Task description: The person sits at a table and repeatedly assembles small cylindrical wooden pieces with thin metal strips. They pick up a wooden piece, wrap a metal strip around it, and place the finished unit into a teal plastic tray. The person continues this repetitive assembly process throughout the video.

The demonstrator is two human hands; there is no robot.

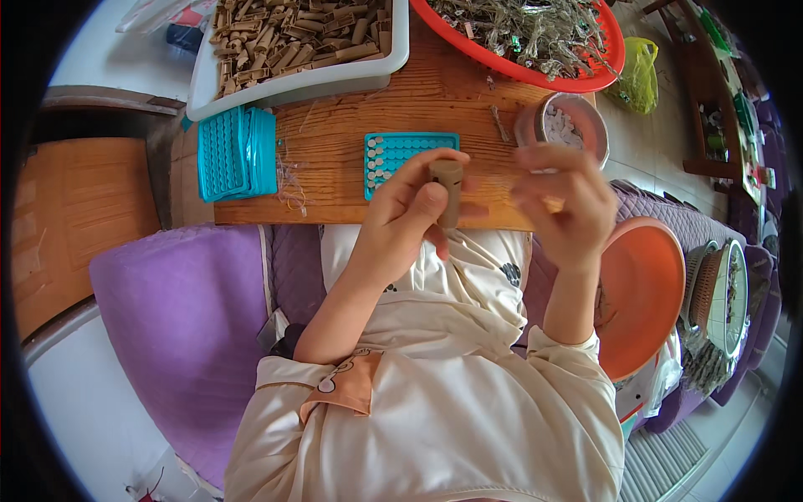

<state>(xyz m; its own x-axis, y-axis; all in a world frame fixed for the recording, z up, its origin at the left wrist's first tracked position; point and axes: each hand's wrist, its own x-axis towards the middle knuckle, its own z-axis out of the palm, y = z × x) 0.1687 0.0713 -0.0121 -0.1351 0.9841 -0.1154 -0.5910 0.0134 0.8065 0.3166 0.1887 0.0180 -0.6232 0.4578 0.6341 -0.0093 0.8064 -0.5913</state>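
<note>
My left hand (414,209) grips a short brown cardboard tube (449,191) upright, in front of a teal perforated tray (393,152) lying on the wooden board (393,109). My right hand (565,201) is raised beside the tube, blurred, fingers curled; whether it pinches something small I cannot tell. Just behind it stands a clear round tub (567,124) with small white pieces inside.
A white bin (294,84) of brown tubes sits at the back left, and a red basket (535,38) of grey sticks at the back right. A stack of teal trays (236,152) lies on the left. An orange basin (644,293) is at my right.
</note>
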